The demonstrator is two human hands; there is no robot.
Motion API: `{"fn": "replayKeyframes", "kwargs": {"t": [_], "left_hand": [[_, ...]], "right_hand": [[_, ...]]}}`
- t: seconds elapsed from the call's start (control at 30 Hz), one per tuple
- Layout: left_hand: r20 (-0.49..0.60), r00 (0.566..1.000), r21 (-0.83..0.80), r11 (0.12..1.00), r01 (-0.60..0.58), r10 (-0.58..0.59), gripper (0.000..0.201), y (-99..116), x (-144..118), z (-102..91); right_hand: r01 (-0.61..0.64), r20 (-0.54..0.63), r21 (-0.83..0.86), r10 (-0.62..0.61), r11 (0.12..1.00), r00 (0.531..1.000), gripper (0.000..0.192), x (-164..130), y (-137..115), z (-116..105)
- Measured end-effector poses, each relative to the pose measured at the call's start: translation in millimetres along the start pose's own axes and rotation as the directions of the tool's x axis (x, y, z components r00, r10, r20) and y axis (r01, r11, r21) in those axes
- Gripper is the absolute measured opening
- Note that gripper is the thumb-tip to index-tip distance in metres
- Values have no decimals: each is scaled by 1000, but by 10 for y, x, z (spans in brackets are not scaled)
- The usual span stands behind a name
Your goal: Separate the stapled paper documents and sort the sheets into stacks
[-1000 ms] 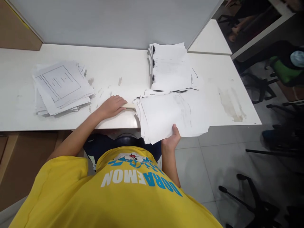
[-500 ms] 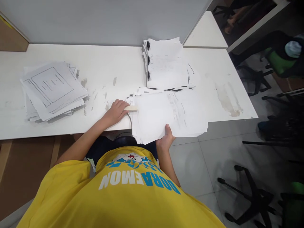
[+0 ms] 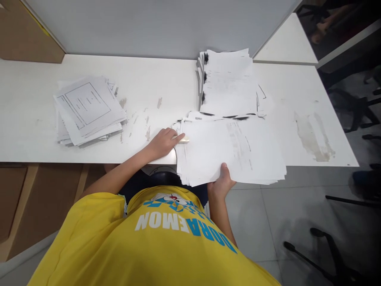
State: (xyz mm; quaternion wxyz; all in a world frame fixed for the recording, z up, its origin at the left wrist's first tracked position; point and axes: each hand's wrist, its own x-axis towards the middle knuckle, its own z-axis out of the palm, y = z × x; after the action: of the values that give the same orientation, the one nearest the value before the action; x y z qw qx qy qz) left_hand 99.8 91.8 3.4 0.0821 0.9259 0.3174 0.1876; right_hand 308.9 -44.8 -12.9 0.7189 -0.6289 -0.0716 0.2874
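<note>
My left hand is closed on a short, pale, flat strip at the left edge of a thick stack of paper sheets. One finger lies along the strip's top and covers much of it; its exact kind is unclear. My right hand grips the stack's near edge, thumb on top and the other fingers hidden underneath. This stack reaches past the front edge of the desk, and its top sheet carries faint print.
Behind it on the white desk stands another paper stack with black smudges along its left side. A loose pile of printed sheets lies at the left. A grey partition borders the back. A chair base is on the floor at right.
My view has swung left, so everything appears further right. A left finger has stretched out over the pale strip. My right hand keeps its grip on the stack.
</note>
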Motion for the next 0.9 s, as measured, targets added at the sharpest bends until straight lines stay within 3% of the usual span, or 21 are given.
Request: {"fn": "replayKeyframes", "kwargs": {"t": [0.17,0.3,0.4,0.5,0.63,0.77,0.83,0.9], "left_hand": [[-95,994,44,998,-48,52,38,-12,-54,32],[-143,987,55,997,-62,69,38,-51,-176,-16],[-142,989,68,997,-28,38,40,-62,-308,-95],[-121,993,93,996,17,-6,42,-45,-430,-169],[-98,992,94,992,85,-76,42,-20,-483,-211],[-153,978,151,974,167,-144,40,-10,-433,-203],[-180,974,187,967,172,-138,40,-1,-408,-198],[-187,976,226,962,155,-113,40,10,-393,-201]], "right_hand": [[51,29,-9,-50,999,998,68,-142,-280,64],[165,53,-57,-162,985,985,61,-52,-722,-22],[387,172,-112,-366,915,915,57,268,-1178,-39],[528,388,-79,-462,846,798,57,724,-1621,185],[452,703,-63,-282,890,653,62,1429,-1928,833],[358,862,-176,-32,917,505,58,2146,-1846,1459],[323,873,-238,56,916,484,54,2447,-1740,1672],[306,860,-308,126,901,495,50,2699,-1638,1821]]}}
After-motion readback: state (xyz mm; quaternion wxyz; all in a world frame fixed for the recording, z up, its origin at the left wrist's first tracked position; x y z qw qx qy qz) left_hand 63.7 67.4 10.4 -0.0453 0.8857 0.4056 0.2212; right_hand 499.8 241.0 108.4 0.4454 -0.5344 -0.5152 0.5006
